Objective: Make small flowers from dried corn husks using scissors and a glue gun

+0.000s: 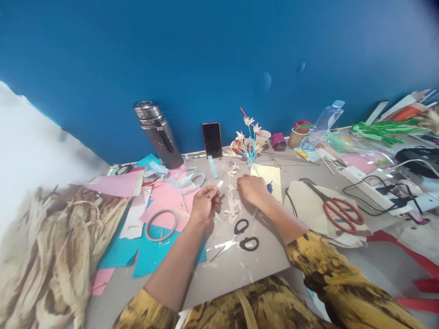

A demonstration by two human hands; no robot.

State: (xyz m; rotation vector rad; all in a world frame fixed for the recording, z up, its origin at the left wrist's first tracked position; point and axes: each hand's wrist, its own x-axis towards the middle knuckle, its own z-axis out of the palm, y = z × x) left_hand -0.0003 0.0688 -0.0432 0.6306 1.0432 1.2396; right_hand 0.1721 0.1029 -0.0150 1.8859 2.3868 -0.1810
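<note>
Between the thumb and fingers of my left hand (206, 202) is a small white rounded piece (220, 184), too small to identify. My right hand (252, 189) is closed just across from it, over the table near a pale yellow sheet (272, 176); its fingertips face away, so anything in them is hidden. Scraps of pale dried husk (232, 203) lie between the two hands. Nearer to me rest black-handled scissors (236, 240) with their blades apart. Beyond my right hand stand husk flowers (249, 121) on blue stems.
Dried corn husks (61, 256) heap at the left, beside pink and blue paper and a tape roll (161, 225). A dark flask (159, 137) and a phone (212, 139) stand by the wall. Red-handled scissors (343, 214), a power strip (375, 192) and a plastic bottle (322, 125) are right.
</note>
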